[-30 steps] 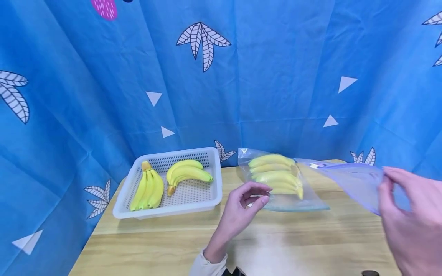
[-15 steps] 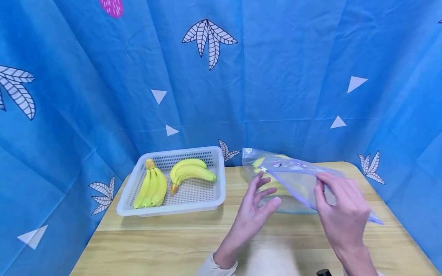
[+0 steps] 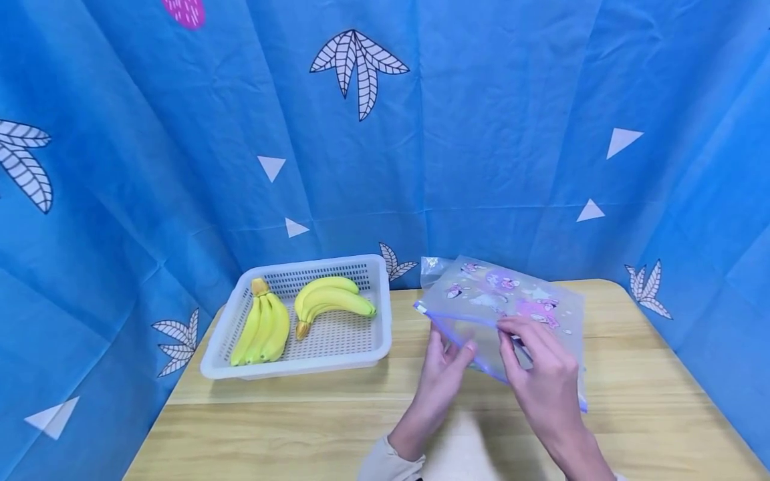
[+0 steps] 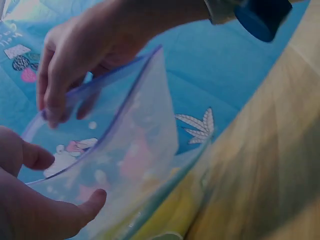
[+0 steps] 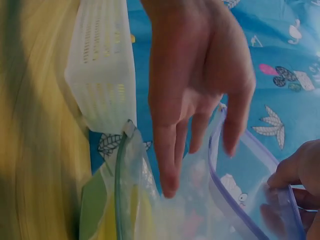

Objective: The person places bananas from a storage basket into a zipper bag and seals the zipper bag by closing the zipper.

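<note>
A clear zip bag (image 3: 481, 300) with a purple zip edge and pink cartoon prints hangs slanted over the right of the table. My right hand (image 3: 544, 374) pinches its rim between thumb and fingers, and the mouth gapes. My left hand (image 3: 434, 381) is at the mouth's left part; in the right wrist view its fairly straight fingers (image 5: 170, 175) lie on the outer side and its thumb reaches over the rim. Behind and below lies a second zip bag (image 3: 434, 269) with a teal edge, mostly hidden; yellow bananas (image 4: 175, 210) show through it in the left wrist view.
A white perforated basket (image 3: 385, 334) stands on the left of the wooden table (image 3: 271, 427). It holds one bunch of bananas (image 3: 265, 327) on its left and another bunch (image 3: 331, 304) on its right. A blue patterned curtain (image 3: 481, 133) encloses the back and sides.
My right hand has brought the purple-edged bag leftward, from the far right to in front of the banana-filled bag, now covering it. My left hand has moved slightly right to the bag's mouth.
</note>
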Action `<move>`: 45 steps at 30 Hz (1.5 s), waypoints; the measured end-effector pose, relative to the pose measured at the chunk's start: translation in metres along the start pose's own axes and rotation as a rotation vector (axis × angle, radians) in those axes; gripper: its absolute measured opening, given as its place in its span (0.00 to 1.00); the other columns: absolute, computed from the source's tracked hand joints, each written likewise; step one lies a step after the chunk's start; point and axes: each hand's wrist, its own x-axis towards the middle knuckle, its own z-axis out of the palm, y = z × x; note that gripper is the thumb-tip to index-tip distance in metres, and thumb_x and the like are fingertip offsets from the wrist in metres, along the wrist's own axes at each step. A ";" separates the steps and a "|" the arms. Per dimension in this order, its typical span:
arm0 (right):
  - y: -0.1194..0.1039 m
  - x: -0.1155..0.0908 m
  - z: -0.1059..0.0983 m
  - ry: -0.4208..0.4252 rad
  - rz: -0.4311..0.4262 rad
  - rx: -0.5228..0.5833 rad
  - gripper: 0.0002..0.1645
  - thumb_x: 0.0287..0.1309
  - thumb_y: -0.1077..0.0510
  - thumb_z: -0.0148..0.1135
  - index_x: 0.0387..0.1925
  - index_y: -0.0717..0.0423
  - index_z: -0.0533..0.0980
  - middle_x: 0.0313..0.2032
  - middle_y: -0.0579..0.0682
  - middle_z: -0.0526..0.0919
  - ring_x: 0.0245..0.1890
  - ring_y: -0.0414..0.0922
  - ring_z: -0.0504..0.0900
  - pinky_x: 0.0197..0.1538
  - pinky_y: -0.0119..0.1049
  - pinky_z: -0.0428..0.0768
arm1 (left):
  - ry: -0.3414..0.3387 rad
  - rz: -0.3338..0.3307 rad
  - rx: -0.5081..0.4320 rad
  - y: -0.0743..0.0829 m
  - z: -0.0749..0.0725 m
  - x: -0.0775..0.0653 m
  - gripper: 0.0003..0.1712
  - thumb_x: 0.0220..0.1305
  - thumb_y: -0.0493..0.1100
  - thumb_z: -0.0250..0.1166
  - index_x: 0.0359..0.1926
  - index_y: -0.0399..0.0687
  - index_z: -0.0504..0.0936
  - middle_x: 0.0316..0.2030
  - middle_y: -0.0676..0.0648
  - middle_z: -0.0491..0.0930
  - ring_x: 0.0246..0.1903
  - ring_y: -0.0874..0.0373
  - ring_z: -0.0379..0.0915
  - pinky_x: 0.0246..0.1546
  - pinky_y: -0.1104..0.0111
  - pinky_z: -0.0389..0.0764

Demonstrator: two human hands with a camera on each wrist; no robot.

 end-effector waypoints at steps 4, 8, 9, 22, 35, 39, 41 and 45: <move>-0.002 0.001 0.001 -0.013 -0.007 0.005 0.14 0.51 0.74 0.69 0.40 0.60 0.86 0.40 0.51 0.88 0.40 0.48 0.85 0.53 0.16 0.76 | 0.049 0.004 -0.014 -0.005 -0.001 0.004 0.38 0.72 0.35 0.61 0.77 0.52 0.58 0.69 0.43 0.69 0.67 0.44 0.70 0.61 0.60 0.79; -0.002 0.004 -0.001 0.026 -0.024 -0.002 0.12 0.52 0.73 0.66 0.39 0.62 0.86 0.39 0.52 0.88 0.36 0.48 0.85 0.50 0.17 0.77 | 0.075 0.032 -0.029 -0.006 -0.002 0.008 0.32 0.72 0.33 0.61 0.73 0.51 0.64 0.64 0.43 0.74 0.61 0.47 0.76 0.57 0.60 0.82; -0.002 0.005 -0.002 0.032 -0.026 -0.002 0.11 0.53 0.72 0.66 0.38 0.62 0.86 0.38 0.52 0.88 0.35 0.48 0.85 0.49 0.17 0.77 | 0.070 0.039 -0.040 -0.006 -0.003 0.009 0.32 0.71 0.32 0.61 0.72 0.50 0.65 0.63 0.42 0.75 0.59 0.46 0.78 0.56 0.60 0.82; -0.002 -0.008 -0.001 -0.333 0.063 -0.198 0.35 0.35 0.76 0.78 0.50 0.57 0.80 0.47 0.55 0.79 0.43 0.54 0.79 0.39 0.45 0.83 | 0.135 0.026 -0.111 -0.003 -0.016 0.012 0.34 0.68 0.22 0.43 0.75 0.36 0.57 0.67 0.33 0.71 0.63 0.42 0.73 0.58 0.59 0.81; 0.006 0.002 -0.030 -0.164 0.015 -0.303 0.26 0.33 0.85 0.60 0.33 0.60 0.83 0.41 0.52 0.82 0.41 0.53 0.80 0.31 0.52 0.81 | 0.145 0.547 0.665 0.010 -0.021 0.009 0.58 0.51 0.19 0.65 0.80 0.52 0.55 0.80 0.42 0.47 0.74 0.39 0.55 0.59 0.53 0.80; 0.005 0.007 -0.030 -0.183 -0.048 -0.271 0.23 0.40 0.83 0.58 0.34 0.60 0.84 0.42 0.51 0.83 0.44 0.52 0.80 0.40 0.47 0.81 | 0.129 0.686 1.063 0.020 -0.024 0.004 0.38 0.52 0.25 0.71 0.65 0.48 0.79 0.75 0.48 0.64 0.74 0.44 0.59 0.70 0.43 0.65; 0.005 0.008 -0.030 -0.189 -0.066 -0.265 0.22 0.42 0.82 0.59 0.36 0.61 0.84 0.42 0.52 0.83 0.45 0.52 0.80 0.42 0.46 0.81 | 0.124 0.682 1.145 0.021 -0.024 0.002 0.27 0.57 0.28 0.70 0.59 0.48 0.85 0.67 0.50 0.75 0.69 0.48 0.68 0.72 0.39 0.58; 0.006 0.010 -0.034 -0.158 -0.029 -0.316 0.19 0.42 0.79 0.68 0.38 0.61 0.84 0.43 0.55 0.84 0.42 0.55 0.81 0.35 0.50 0.81 | 0.163 0.650 1.117 0.021 -0.026 0.002 0.19 0.65 0.29 0.64 0.55 0.45 0.87 0.50 0.45 0.87 0.42 0.55 0.87 0.56 0.57 0.82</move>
